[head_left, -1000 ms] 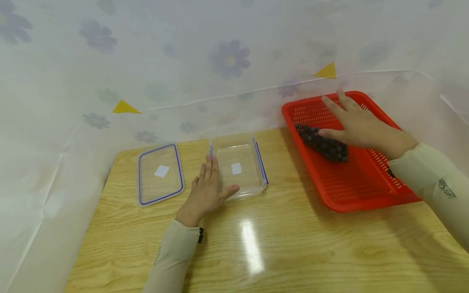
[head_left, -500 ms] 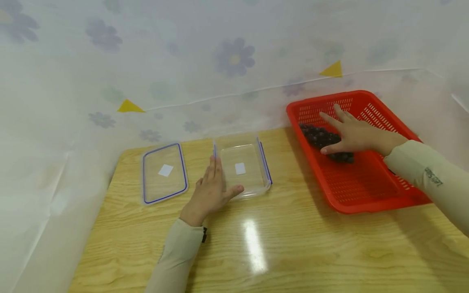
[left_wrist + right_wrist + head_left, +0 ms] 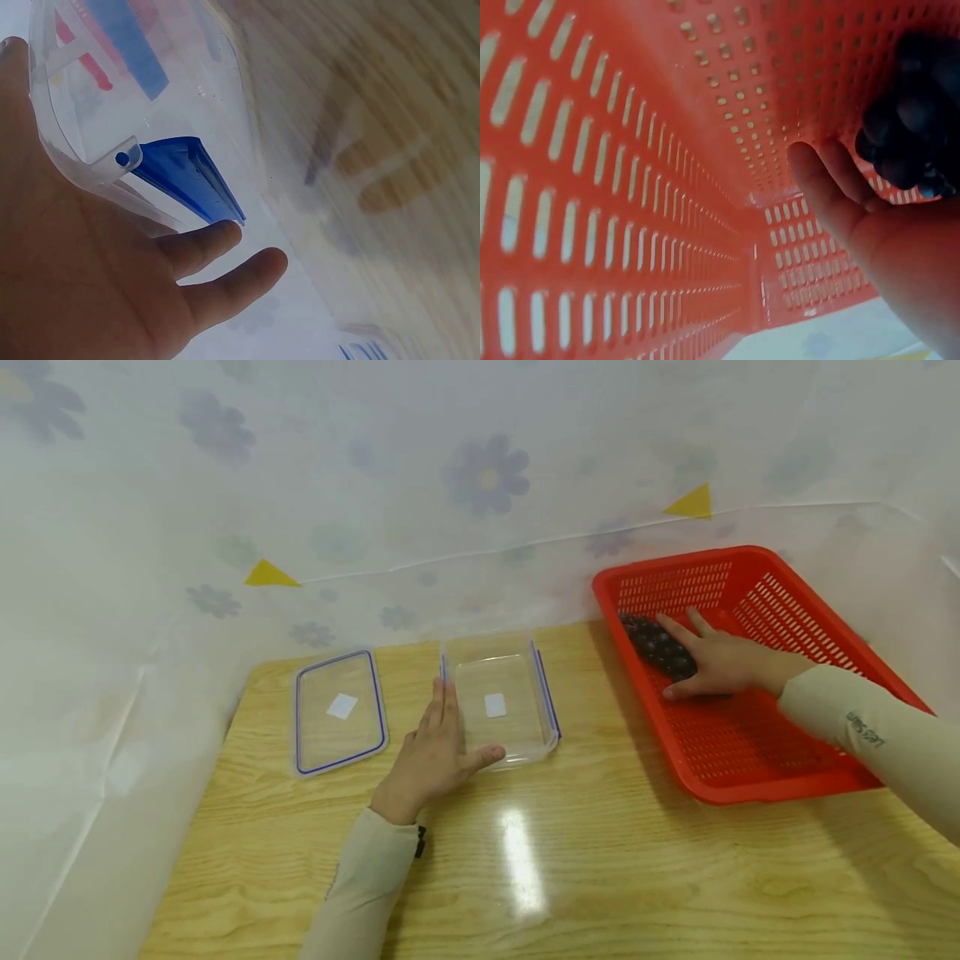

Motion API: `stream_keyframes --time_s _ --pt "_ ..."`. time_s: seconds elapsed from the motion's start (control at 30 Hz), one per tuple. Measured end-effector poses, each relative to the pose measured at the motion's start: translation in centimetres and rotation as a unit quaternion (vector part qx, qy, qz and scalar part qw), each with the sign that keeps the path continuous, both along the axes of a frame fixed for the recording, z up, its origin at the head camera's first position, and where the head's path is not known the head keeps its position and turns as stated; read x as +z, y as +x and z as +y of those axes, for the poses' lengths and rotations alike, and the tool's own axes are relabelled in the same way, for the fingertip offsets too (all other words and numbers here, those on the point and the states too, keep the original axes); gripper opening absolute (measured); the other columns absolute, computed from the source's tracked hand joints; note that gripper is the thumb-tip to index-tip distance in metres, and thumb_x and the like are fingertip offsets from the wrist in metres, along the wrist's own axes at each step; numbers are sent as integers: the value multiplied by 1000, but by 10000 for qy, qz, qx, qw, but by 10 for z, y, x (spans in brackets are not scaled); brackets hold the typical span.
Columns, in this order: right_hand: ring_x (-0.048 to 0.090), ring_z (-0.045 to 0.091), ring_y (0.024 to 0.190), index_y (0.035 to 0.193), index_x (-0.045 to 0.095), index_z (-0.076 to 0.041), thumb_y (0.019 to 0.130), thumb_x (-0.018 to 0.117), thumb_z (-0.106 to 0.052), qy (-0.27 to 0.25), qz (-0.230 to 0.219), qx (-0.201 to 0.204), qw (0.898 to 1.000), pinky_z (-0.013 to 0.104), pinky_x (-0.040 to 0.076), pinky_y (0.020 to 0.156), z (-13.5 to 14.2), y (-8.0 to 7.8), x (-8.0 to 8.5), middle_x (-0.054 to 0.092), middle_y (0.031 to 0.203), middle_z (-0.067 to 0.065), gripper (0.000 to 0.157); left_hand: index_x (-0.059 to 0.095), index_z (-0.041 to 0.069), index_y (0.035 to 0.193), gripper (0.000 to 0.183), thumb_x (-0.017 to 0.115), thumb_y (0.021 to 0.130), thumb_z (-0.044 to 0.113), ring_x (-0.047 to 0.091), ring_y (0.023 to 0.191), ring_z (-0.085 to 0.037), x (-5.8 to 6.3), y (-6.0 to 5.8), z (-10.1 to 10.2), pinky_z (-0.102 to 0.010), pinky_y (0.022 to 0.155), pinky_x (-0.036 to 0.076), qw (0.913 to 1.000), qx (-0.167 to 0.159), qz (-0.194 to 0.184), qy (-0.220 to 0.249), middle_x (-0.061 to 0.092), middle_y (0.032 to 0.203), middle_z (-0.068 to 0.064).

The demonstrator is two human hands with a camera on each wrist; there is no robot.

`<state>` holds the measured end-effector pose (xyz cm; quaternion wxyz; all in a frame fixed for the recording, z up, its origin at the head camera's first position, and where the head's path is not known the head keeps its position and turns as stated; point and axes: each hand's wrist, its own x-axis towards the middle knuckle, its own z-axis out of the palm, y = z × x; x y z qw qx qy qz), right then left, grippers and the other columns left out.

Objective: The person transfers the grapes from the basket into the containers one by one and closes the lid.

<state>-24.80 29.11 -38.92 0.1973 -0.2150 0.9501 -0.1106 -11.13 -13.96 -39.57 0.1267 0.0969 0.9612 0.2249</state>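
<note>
Hands well apart, at clear container (image 3: 513,731) and red basket (image 3: 750,747); left hand (image 3: 431,764) at container's seven o'clock, fingers straight along its wall, pointing to twelve, thumb spread toward two. Right hand (image 3: 720,664) dips inside basket, sleeve (image 3: 862,718) slanting in from four o'clock; fingers splayed over dark grapes (image 3: 660,647), reaching toward ten, thumb toward eight, contact unclear. Grapes lie at basket's ten o'clock; lid (image 3: 337,739) at container's nine

One red plastic basket (image 3: 750,793), one dark grape bunch (image 3: 660,647), one clear plastic box (image 3: 517,727), one blue-rimmed clear lid (image 3: 333,733), two yellow triangles (image 3: 270,575).
</note>
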Motion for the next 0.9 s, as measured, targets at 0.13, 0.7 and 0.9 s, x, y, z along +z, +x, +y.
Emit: stream_keyframes --time_s 0.13,0.7,0.9 --pt "37 67 125 163 -8 -17 86 73 -59 -6 115 -18 9999 71 41 91 -2 -1 -2 2 155 44 120 -17 3 157 123 55 89 75 3 151 -38 2 0 -1 -68 108 29 10000 -29 -7 -47 -22 164 -15" --pt "58 49 102 162 1 -8 92 73 -19 -213 284 29 9994 64 47 84 -2 -5 -3 38 134 43 101 -15 4 158 125 58 86 77 -9 152 -33 2 -4 4 -65 109 29 9999 -35 -4 -96 -21 165 -15" --pt "57 44 104 162 11 -7 85 76 -12 -315 245 -81 9992 63 47 87 -2 -8 1 47 131 39 100 -12 4 159 124 56 86 78 -9 152 -33 2 -5 6 -64 111 27 9996 -75 95 -239 -19 165 -13"
